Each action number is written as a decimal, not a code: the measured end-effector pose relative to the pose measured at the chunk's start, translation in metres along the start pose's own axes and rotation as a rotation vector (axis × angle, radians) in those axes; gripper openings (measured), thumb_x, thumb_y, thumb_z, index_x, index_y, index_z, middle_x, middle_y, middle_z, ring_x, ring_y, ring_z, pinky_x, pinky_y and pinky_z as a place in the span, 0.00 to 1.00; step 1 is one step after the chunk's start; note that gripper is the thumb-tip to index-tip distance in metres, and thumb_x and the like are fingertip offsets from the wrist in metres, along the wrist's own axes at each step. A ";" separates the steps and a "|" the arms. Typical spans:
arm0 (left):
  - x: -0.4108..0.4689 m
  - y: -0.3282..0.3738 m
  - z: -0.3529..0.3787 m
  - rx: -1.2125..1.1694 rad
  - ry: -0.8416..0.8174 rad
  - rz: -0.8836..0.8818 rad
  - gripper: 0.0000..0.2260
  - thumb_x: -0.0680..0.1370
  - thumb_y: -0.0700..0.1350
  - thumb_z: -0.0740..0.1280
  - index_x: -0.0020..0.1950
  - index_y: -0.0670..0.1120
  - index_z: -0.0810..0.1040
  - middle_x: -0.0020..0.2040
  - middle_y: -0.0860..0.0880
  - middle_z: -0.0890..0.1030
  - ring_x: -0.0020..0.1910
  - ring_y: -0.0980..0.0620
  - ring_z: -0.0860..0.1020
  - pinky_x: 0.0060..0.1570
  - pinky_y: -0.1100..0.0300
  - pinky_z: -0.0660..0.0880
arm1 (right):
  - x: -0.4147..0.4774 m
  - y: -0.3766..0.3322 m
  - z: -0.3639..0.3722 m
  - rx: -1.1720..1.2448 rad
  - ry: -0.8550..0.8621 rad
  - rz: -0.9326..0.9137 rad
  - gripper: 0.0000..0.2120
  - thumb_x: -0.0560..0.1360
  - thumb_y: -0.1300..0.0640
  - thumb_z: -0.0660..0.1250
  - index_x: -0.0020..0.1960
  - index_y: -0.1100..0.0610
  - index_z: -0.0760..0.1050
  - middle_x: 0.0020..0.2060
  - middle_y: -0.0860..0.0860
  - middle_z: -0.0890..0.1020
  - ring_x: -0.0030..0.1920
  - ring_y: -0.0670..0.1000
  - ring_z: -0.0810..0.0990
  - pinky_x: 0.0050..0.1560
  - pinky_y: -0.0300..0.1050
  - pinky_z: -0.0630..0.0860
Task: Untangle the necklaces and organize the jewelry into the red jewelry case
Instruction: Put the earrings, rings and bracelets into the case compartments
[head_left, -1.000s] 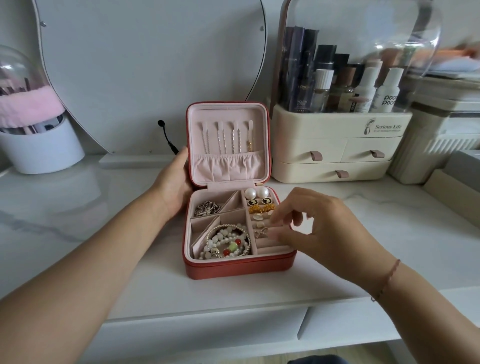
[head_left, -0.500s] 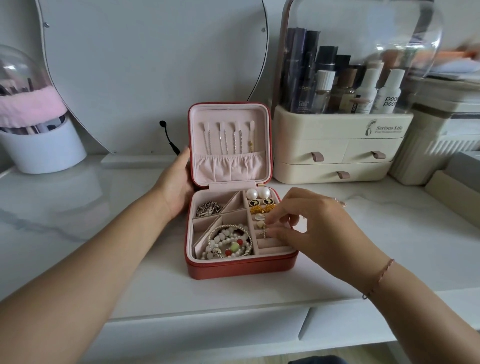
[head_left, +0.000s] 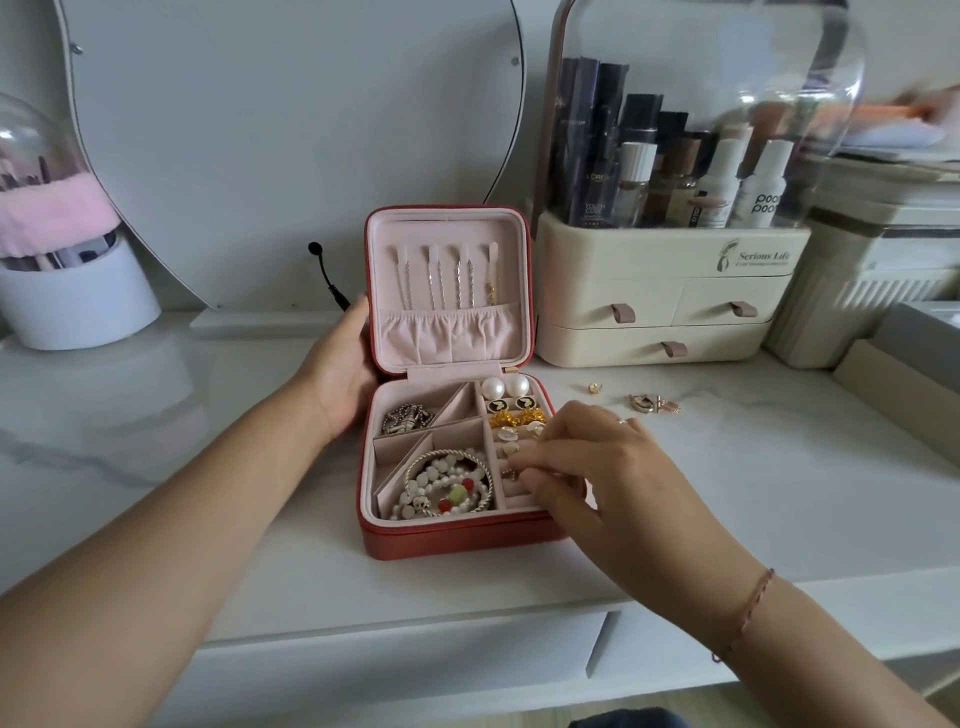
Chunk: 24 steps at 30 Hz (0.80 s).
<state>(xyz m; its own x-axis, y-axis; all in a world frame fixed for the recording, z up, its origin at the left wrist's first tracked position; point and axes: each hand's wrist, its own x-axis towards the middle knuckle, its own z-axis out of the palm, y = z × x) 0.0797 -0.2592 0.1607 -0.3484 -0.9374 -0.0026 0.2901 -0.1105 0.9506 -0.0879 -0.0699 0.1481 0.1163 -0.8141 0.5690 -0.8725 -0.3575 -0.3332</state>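
The red jewelry case (head_left: 457, 538) stands open on the white table, its pink lid upright with several necklaces (head_left: 447, 275) hanging from hooks into a pouch. My left hand (head_left: 340, 374) holds the case's left side at the hinge. My right hand (head_left: 587, 478) reaches over the right ring slots, fingertips pinching a small gold piece pressed into the rolls; I cannot see that piece clearly. Pearl earrings (head_left: 505, 387), black-and-gold studs (head_left: 511, 404) and gold earrings (head_left: 517, 417) fill the upper slots. Pearl bracelets (head_left: 447, 486) lie in the front left compartment, a silver chain (head_left: 408, 418) in the back left one.
Loose gold pieces (head_left: 654, 404) and a small gold bead (head_left: 593, 387) lie on the table right of the case. A cream cosmetics organizer (head_left: 660, 296) with drawers stands behind. A white brush holder (head_left: 78, 301) is at far left, a mirror (head_left: 291, 130) behind the case.
My right hand has slid forward along the ring slots toward the case's front edge. The loose gold pieces behind it have come into view. My left hand stays on the case.
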 end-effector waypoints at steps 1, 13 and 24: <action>0.000 -0.001 0.000 0.008 0.000 0.005 0.17 0.80 0.56 0.60 0.59 0.49 0.80 0.54 0.48 0.84 0.52 0.51 0.83 0.48 0.58 0.79 | 0.000 0.001 -0.004 0.058 -0.012 0.025 0.12 0.74 0.50 0.61 0.50 0.49 0.83 0.40 0.43 0.76 0.39 0.39 0.70 0.41 0.40 0.70; -0.003 -0.002 0.002 0.037 0.008 0.070 0.14 0.81 0.56 0.58 0.51 0.52 0.81 0.46 0.53 0.86 0.44 0.56 0.84 0.38 0.64 0.80 | 0.054 0.101 -0.027 -0.230 -0.152 0.284 0.09 0.74 0.59 0.68 0.54 0.54 0.81 0.46 0.49 0.79 0.49 0.50 0.77 0.52 0.40 0.68; -0.004 -0.001 0.004 0.036 -0.015 0.072 0.14 0.81 0.55 0.57 0.51 0.52 0.80 0.46 0.54 0.86 0.44 0.56 0.84 0.45 0.61 0.80 | 0.061 0.108 -0.008 -0.406 -0.253 0.226 0.08 0.77 0.58 0.63 0.51 0.54 0.80 0.50 0.50 0.79 0.53 0.53 0.76 0.48 0.39 0.56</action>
<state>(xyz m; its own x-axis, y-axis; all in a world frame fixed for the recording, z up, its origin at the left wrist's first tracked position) 0.0772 -0.2543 0.1611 -0.3412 -0.9373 0.0707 0.2829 -0.0306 0.9586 -0.1786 -0.1547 0.1527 -0.0294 -0.9532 0.3009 -0.9968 0.0054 -0.0804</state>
